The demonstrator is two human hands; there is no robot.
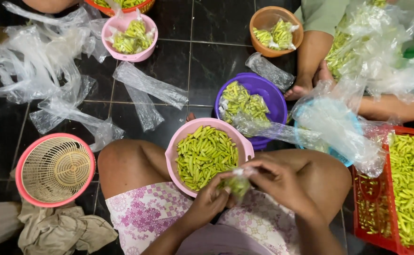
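1. We hold a small clear bag of green chillies between both hands, low in the scene, just over our lap and at the near rim of the pink bowl.
2. Our left hand cups the bag from below and from the left, fingers closed around its body.
3. Our right hand comes in from the right, fingertips pinched on the bag's twisted top.
4. The pink bowl, full of loose green chillies, rests between our knees, just beyond the hands.
5. Farther off and to the right sits a purple bowl with filled packets inside.
6. At the right edge a red crate holds a heap of chillies, with crumpled clear plastic beside it.
7. To the left, a pink-rimmed woven basket stands on the dark tiled floor, with loose clear bags beyond it.
8. Far off, a small pink bowl and an orange bowl hold packets; another person's foot is near the orange one.
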